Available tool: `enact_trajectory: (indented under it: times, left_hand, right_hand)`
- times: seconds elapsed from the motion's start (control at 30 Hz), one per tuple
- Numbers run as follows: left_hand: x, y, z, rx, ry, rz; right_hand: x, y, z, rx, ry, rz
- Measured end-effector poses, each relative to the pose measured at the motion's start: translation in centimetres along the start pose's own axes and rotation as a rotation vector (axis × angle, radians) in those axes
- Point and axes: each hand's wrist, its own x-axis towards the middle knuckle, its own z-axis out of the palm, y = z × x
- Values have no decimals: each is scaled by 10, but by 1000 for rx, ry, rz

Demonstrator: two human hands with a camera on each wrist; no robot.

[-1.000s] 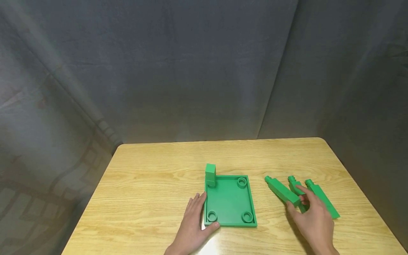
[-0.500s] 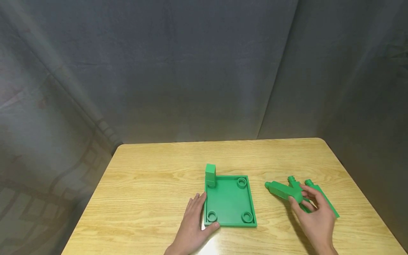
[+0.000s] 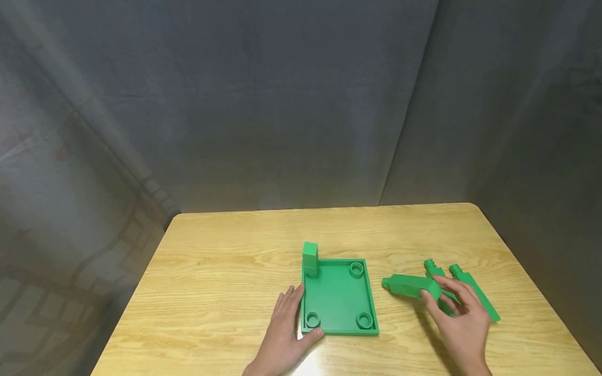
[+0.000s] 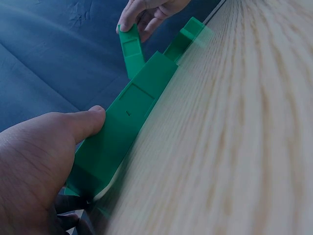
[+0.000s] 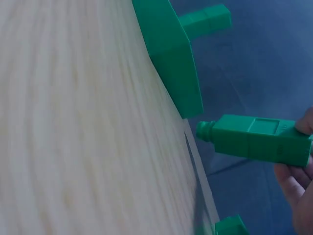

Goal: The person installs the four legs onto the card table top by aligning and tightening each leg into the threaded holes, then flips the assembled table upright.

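A green square panel [image 3: 338,297] with a raised rim lies on the table, with round threaded sockets at three corners. At its far left corner a green leg [image 3: 310,257] stands upright. My left hand [image 3: 284,334] rests against the panel's near left corner, fingers along the left side and thumb at the front edge. To the right, my right hand [image 3: 463,321] pinches the thick end of another green leg [image 5: 259,140], held above the table with its threaded tip pointing left at the panel. Two more legs lie beneath and beside that hand, one partly hidden [image 3: 433,270].
The outer loose leg [image 3: 481,296] lies near the right side of the wooden table [image 3: 226,261]. Grey cloth [image 3: 282,104] hangs behind the table and at both sides.
My right hand has taken hold of the nearest leg, lifted it and turned it from slanting to nearly level, shifting slightly left. My left hand and the panel stay in place.
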Motion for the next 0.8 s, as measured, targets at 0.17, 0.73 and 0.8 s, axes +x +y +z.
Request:
enact_trajectory:
  times: [0.17, 0.73, 0.8]
  left_hand:
    - [1, 1, 0, -12, -2, 3]
    - [0, 3, -1, 17, -1, -6]
    - [0, 3, -1, 10, -2, -8]
  right_hand:
    - [1, -8, 6, 42, -8, -13]
    - [20, -30, 31, 174, -191, -153]
    - [25, -33, 36, 190, -201, -153]
